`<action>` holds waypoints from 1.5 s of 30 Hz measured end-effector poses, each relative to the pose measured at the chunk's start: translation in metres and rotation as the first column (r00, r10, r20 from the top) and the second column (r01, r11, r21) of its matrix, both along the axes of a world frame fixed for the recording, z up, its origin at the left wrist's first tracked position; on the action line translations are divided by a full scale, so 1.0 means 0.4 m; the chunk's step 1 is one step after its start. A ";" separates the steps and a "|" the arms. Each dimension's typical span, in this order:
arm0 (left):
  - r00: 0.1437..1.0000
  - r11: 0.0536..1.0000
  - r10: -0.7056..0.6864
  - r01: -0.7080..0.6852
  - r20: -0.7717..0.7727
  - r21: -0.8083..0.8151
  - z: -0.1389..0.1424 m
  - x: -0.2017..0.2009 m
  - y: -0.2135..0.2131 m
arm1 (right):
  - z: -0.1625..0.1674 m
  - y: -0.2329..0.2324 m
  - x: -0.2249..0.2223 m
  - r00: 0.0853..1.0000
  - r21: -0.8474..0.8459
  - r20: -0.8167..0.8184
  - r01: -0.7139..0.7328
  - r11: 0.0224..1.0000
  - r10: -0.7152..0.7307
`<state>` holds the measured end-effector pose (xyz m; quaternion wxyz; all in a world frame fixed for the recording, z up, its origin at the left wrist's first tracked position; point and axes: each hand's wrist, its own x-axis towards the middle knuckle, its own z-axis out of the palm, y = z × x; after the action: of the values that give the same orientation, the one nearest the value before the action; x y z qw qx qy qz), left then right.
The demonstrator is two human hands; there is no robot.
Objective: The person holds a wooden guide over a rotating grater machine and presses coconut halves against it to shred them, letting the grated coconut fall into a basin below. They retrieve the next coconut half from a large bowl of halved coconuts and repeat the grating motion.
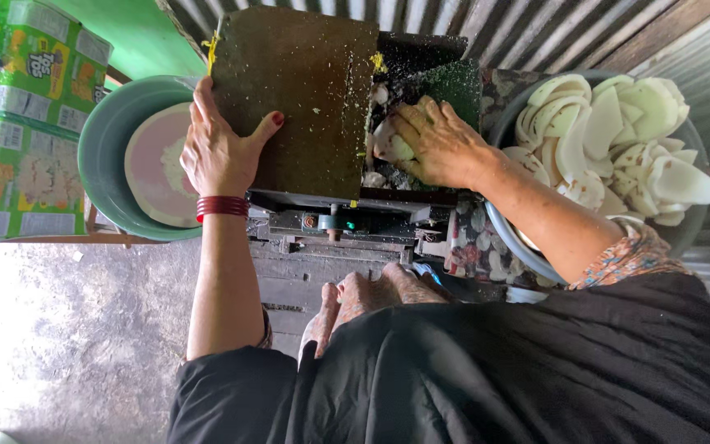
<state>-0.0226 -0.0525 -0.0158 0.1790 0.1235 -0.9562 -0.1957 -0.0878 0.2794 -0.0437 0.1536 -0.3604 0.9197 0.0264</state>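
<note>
My left hand (pixel 219 148) rests flat on the dark, worn cover (pixel 306 90) of a small grating machine (pixel 347 218), fingers curled over its left edge. My right hand (pixel 437 144) presses a white coconut piece (pixel 392 146) into the machine's open feed slot (pixel 408 82), where white shavings lie. A red bangle sits on my left wrist.
A metal bowl (pixel 507 226) at the right holds several white coconut pieces (pixel 618 131). A teal basin (pixel 104 140) at the left holds white grated pulp. Printed green cartons (pixel 18 115) are stacked at far left. My bare feet (pixel 363 300) rest below the machine on a concrete floor (pixel 67 337).
</note>
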 end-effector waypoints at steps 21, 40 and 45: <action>1.000 1.000 0.008 -0.008 0.017 0.003 0.012 0.009 0.007 | 0.012 -0.013 0.015 0.999 -0.046 0.031 -0.010 0.999 0.012; 0.999 0.999 0.015 -0.016 0.043 0.028 0.011 0.016 0.010 | 0.027 -0.008 0.023 0.991 0.019 0.005 0.133 0.991 -0.133; 1.000 1.000 0.001 -0.001 -0.006 0.008 0.013 0.017 0.018 | 0.018 -0.039 0.011 0.998 0.006 -0.058 0.038 0.999 -0.038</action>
<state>-0.0159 -0.0453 -0.0107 0.1813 0.1242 -0.9549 -0.1998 -0.0834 0.2636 -0.0366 0.1287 -0.3414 0.9303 0.0374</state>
